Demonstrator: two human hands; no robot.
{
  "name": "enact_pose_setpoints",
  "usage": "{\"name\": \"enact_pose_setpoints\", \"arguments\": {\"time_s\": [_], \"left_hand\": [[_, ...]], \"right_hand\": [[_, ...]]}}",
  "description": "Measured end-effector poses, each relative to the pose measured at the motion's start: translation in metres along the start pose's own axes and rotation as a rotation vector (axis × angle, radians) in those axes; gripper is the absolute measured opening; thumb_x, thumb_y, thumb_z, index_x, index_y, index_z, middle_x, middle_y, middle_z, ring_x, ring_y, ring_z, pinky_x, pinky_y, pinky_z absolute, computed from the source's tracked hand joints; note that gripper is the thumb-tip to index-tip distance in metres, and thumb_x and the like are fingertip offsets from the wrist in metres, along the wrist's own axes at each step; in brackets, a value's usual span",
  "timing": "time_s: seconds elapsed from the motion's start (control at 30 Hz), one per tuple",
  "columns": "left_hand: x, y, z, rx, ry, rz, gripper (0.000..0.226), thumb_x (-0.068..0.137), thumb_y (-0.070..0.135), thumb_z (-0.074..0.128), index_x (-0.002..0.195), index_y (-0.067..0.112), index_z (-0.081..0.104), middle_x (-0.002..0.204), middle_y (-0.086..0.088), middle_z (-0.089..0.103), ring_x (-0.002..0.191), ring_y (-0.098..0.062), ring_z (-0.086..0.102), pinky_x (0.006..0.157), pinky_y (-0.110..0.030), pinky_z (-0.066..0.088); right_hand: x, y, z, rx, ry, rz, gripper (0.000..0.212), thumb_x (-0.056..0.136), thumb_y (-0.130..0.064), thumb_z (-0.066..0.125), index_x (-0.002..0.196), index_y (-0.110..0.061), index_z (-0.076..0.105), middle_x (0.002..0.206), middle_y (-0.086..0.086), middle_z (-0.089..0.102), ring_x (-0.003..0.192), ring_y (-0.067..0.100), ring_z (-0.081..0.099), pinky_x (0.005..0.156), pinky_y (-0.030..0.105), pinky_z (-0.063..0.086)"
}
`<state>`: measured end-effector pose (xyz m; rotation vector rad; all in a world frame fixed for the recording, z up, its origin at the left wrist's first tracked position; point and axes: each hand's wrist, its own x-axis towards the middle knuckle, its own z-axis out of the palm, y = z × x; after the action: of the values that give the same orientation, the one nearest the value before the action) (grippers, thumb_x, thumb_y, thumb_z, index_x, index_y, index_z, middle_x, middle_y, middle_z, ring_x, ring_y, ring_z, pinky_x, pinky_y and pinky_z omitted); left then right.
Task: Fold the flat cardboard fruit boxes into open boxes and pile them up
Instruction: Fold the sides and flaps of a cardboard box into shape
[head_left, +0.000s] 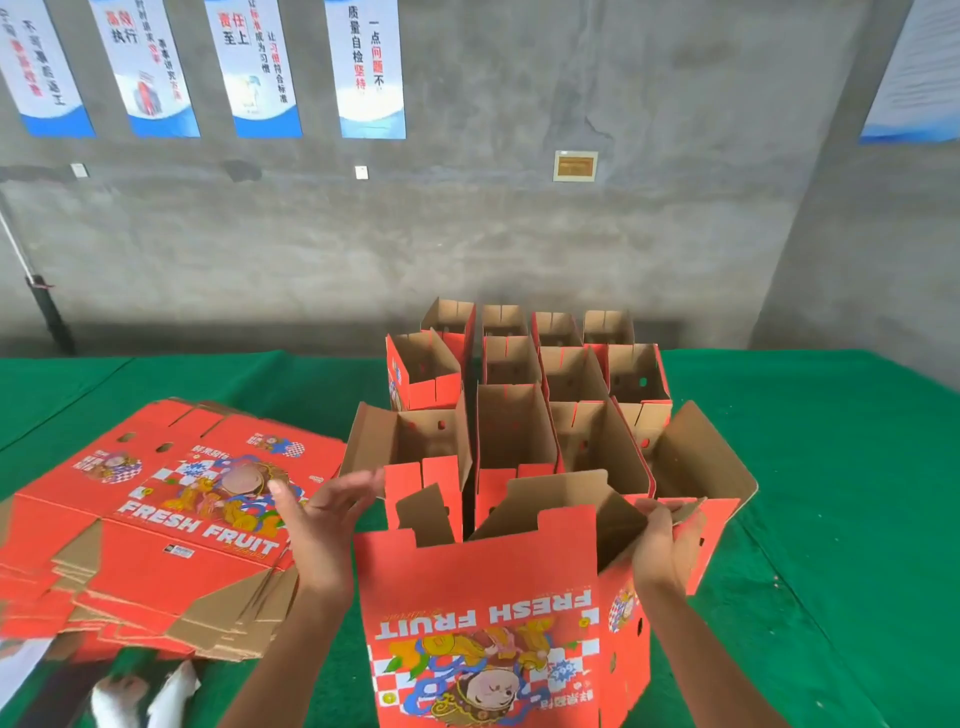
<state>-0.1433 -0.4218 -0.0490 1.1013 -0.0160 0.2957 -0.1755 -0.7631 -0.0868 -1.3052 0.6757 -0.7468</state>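
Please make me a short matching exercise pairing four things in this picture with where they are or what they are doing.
Things:
1. stack of flat boxes
2. folded boxes
3. left hand
4. right hand

States:
A. grips a flap of the near box
B. open, holding nothing
C. lying at the table's left
D. standing in rows beyond the near box

Pairs: 1-C, 2-D, 3-B, 4-A
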Motion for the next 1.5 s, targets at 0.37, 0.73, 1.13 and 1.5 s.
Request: {"name": "enact_pose_setpoints", "arguments": {"time_s": [0.37,0.73,1.13,1.5], "left_hand": [[-0.02,-0.001,0.033,0.581,-0.13,0.544,0.019,0.093,0.04,0.064,0.079,0.027,0.069,0.08,0.006,0.069,0.077,-0.015,0.064,0.071,-0.032,0.051],[0.005,-0.065,0.057,1.528,-0.54,0.411,0.051,0.09,0.078,0.041,0.104,0.034,0.062,0.117,0.017,0.047,0.115,-0.007,0.045,0.099,-0.028,0.045],[-0.003,-0.093,0.071,1.777,-0.293,0.362,0.104,0.079,0.089,0.038,0.162,0.04,-0.003,0.172,-0.004,-0.004,0.156,-0.041,-0.005,0.115,-0.073,-0.011],[-0.014,-0.103,0.061,1.401,-0.153,0.381,0.042,0.09,0.063,0.059,0.122,0.036,0.063,0.1,0.013,0.071,0.1,-0.018,0.067,0.088,-0.04,0.054]], "right_hand": [[0.015,-0.008,0.008,0.217,-0.135,-0.012,0.019,0.089,-0.018,0.044,0.104,-0.009,0.054,0.109,0.009,0.077,0.107,0.018,0.072,0.1,0.042,0.049],[0.02,-0.008,-0.013,0.043,-0.597,-0.075,0.02,0.1,0.01,0.043,0.113,0.008,0.058,0.108,0.022,0.074,0.106,0.029,0.068,0.1,0.036,0.049],[0.001,0.007,-0.006,-0.413,-0.736,-0.163,0.04,0.105,-0.037,0.056,0.145,-0.041,0.053,0.144,-0.026,0.054,0.139,0.0,0.045,0.118,0.024,0.031],[-0.002,0.023,0.001,-0.74,-0.746,-0.428,0.092,0.098,-0.015,0.064,0.155,-0.058,0.005,0.153,-0.03,0.019,0.147,-0.002,0.013,0.125,0.035,0.017]]}}
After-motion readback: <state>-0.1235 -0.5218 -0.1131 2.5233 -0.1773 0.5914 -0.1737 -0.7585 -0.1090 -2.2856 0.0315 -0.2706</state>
